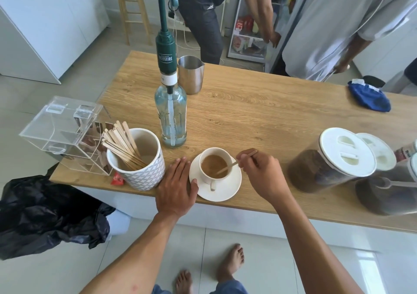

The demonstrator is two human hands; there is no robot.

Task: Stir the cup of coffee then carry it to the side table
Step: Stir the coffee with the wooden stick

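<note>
A white cup of milky coffee (214, 165) stands on a white saucer (228, 189) near the front edge of the wooden table (259, 113). My right hand (259, 169) pinches a wooden stir stick (228, 168) whose lower end dips into the coffee. My left hand (177, 187) lies flat on the table, fingers spread, with its thumb touching the saucer's left rim.
A patterned pot of wooden sticks (137, 160) and a pump bottle (170, 115) stand left of the cup, a steel jug (190, 74) behind. Lidded jars (331, 160) sit to the right, an acrylic box (65, 133) far left. Two people stand beyond the table.
</note>
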